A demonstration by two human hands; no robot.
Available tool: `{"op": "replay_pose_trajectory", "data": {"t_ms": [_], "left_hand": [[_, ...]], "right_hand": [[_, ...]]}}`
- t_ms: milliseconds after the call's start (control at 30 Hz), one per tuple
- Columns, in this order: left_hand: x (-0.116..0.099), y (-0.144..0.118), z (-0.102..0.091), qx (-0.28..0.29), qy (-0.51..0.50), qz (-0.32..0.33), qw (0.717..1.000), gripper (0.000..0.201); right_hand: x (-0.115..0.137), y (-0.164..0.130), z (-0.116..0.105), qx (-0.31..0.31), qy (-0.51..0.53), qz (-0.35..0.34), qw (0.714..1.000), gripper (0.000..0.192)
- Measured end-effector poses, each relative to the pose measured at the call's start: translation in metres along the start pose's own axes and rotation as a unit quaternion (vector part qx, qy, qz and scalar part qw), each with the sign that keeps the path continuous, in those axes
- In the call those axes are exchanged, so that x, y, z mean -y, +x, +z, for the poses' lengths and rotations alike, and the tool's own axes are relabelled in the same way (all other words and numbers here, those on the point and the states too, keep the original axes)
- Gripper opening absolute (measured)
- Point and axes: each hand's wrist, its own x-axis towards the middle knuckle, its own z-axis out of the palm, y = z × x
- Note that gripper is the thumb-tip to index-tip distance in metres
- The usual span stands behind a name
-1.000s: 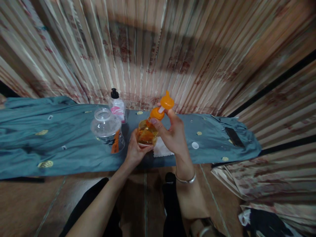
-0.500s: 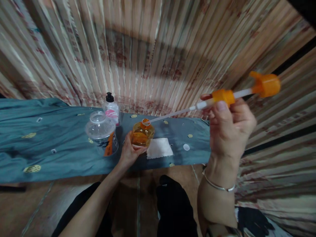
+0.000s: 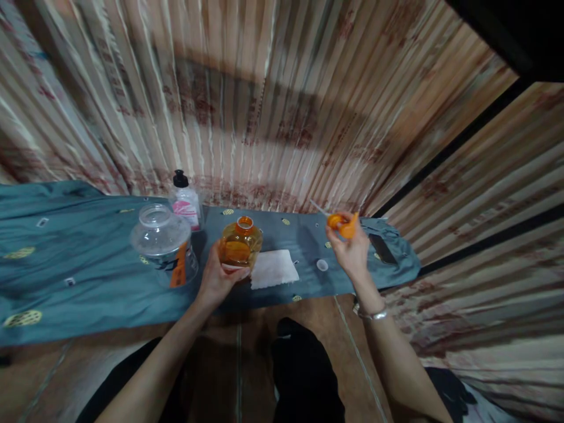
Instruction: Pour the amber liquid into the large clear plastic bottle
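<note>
My left hand (image 3: 217,277) grips an orange bottle (image 3: 240,245) of amber liquid that stands on the blue-green cloth (image 3: 79,270); its neck is uncapped. My right hand (image 3: 352,254) holds the orange pump head (image 3: 342,223) low over the cloth to the right, its thin white tube pointing up and left. A white folded tissue (image 3: 274,268) lies between the two hands, beside the bottle.
A clear wide-mouthed jar (image 3: 164,244) with an orange label stands left of the bottle. Behind it is a small bottle with a black cap (image 3: 185,200). A small white disc (image 3: 322,265) and a dark phone (image 3: 381,248) lie near my right hand. Striped curtains hang behind.
My right hand pulled the pump head and its tube out of the bottle, swung it up to the right, then lowered it over the cloth. My left hand kept hold of the bottle.
</note>
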Motion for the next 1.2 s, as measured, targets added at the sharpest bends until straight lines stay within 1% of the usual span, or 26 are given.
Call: {"op": "replay_pose_trajectory", "data": {"t_ms": [33,100,167,233,300,333,400,567,700,933,1067,1133,1167,1200], "left_hand": [[-0.001,0.000,0.000,0.000,0.001,-0.001,1.000,0.100],[-0.002,0.000,-0.001,-0.001,0.003,-0.003,1.000,0.100],[-0.003,0.001,-0.001,-0.002,0.004,-0.007,1.000,0.099],[-0.004,0.001,-0.002,-0.002,0.006,-0.010,1.000,0.098],[-0.005,0.000,-0.002,-0.002,0.007,-0.014,1.000,0.098],[-0.006,0.000,-0.002,-0.001,0.007,-0.016,1.000,0.098],[-0.006,-0.001,-0.003,0.002,0.006,-0.020,1.000,0.098],[-0.007,-0.003,-0.003,0.007,0.004,-0.029,1.000,0.097],[-0.006,-0.004,-0.003,0.013,0.001,-0.039,0.999,0.095],[-0.003,-0.005,-0.001,0.005,-0.020,-0.023,1.000,0.102],[0.000,-0.005,0.001,0.004,-0.026,-0.017,1.000,0.107],[0.001,-0.005,0.001,-0.001,-0.021,-0.013,1.000,0.108],[0.001,-0.005,0.000,-0.002,-0.019,-0.011,1.000,0.108],[0.001,-0.005,0.000,-0.002,-0.016,-0.010,1.000,0.108]], "right_hand": [[-0.012,-0.001,0.009,0.047,-0.065,-0.017,0.997,0.044],[-0.030,-0.001,0.025,0.159,-0.169,-0.055,0.971,0.051],[-0.042,0.002,0.039,0.257,-0.243,-0.082,0.932,0.053],[-0.052,0.004,0.050,0.336,-0.314,-0.114,0.881,0.048],[-0.060,0.006,0.057,0.389,-0.373,-0.147,0.830,0.044],[-0.064,0.006,0.059,0.403,-0.384,-0.156,0.816,0.041],[-0.072,0.005,0.061,0.420,-0.389,-0.167,0.803,0.038],[-0.090,0.004,0.065,0.439,-0.389,-0.184,0.789,0.038],[-0.100,0.009,0.068,0.446,-0.385,-0.197,0.783,0.040],[-0.113,0.016,0.070,0.441,-0.371,-0.204,0.791,0.044],[-0.112,0.021,0.064,0.437,-0.364,-0.201,0.798,0.053],[-0.106,0.022,0.061,0.429,-0.356,-0.190,0.808,0.058],[-0.100,0.022,0.059,0.416,-0.341,-0.175,0.825,0.060],[-0.092,0.020,0.059,0.395,-0.317,-0.155,0.848,0.061]]}}
